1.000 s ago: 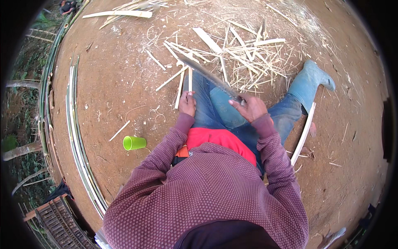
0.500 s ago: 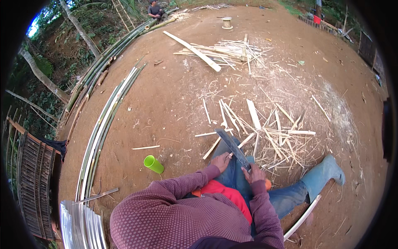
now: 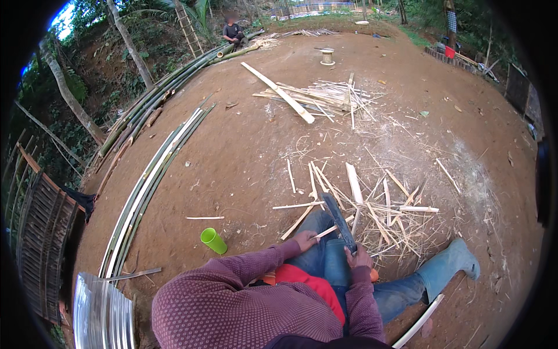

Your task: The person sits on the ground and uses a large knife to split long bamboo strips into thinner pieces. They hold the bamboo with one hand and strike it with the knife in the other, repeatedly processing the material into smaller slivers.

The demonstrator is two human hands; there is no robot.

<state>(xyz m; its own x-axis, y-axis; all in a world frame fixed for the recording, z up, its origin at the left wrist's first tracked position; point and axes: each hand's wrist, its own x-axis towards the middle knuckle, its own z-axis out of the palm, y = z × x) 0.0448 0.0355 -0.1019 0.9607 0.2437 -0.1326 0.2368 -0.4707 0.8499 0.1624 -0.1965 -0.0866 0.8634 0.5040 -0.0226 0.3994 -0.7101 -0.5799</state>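
Observation:
My left hand [image 3: 304, 241] is closed around a short, pale split-bamboo strip [image 3: 326, 231] above my thigh. The strip's far end points up and right, toward the dark blade of a machete [image 3: 339, 220]. My right hand [image 3: 359, 258] grips the machete at its near end, and its tip points away from me and slightly left. The blade lies across the strip; whether it bites into the wood I cannot tell. An orange part [image 3: 374, 274] shows beside my right wrist.
Loose bamboo strips [image 3: 388, 218] lie just past my knees, with another pile [image 3: 325, 96] farther off. A green cup [image 3: 213, 241] stands left. Long bamboo lengths [image 3: 154, 174] and corrugated sheet [image 3: 104, 314] lie farther left. A person [image 3: 232, 34] sits at the far bamboo poles.
The machete has turned more upright in view, its tip shifting right and down. More of the strip now shows between my left hand and the blade. The view has tilted up slightly.

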